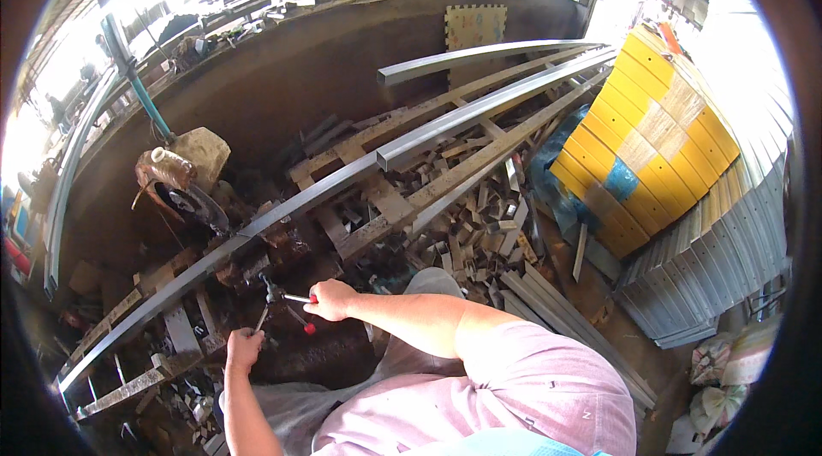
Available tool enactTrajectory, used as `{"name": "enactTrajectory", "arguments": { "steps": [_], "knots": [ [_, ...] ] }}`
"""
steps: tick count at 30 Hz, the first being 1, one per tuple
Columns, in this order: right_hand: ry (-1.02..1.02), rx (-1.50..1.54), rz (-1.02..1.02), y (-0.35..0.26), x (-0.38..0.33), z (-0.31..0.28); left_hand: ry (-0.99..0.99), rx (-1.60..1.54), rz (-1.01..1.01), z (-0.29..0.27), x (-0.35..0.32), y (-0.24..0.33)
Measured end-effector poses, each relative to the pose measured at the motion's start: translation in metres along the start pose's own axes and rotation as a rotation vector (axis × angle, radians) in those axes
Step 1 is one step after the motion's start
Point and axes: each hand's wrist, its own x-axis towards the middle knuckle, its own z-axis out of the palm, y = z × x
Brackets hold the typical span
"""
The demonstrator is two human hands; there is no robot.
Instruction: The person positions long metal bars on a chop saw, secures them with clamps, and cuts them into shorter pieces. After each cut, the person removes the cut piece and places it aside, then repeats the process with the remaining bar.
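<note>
A: Holding what, and where?

B: Pinching a thin metal rod (262,317) in the left grip (244,351); wrapping the right grip (332,299) around the red-marked end of a silver lever (296,298). Found left of centre, just on the near side of a long steel tube (312,196).

A: Handling how?

B: Probably stiff and fairly heavy, perhaps slippery with grime. Best grasped at the lever's outer end, fingers wrapped.
</note>
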Motion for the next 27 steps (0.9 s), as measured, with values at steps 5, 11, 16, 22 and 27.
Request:
{"name": "enactTrajectory", "arguments": {
  "steps": [5,11,16,22,27],
  "knots": [
    [-0.006,0.079,-0.108,-0.011,-0.003,-0.006,0.0,0.258,0.101,0.003,0.016,-0.022],
    [0.095,0.22,-0.312,-0.036,-0.012,-0.001,0.07,0.584,0.048,0.034,0.017,-0.021],
    [0.174,-0.093,-0.262,-0.055,-0.02,-0.01,0.059,0.512,-0.033,0.035,0.013,-0.008],
    [0.182,-0.259,-0.238,-0.068,-0.018,-0.006,0.087,0.441,0.022,0.037,0.015,-0.014],
    [0.21,-0.173,-0.166,-0.059,-0.018,-0.002,0.12,0.316,0.06,0.039,0.019,-0.028]
  ]
}}
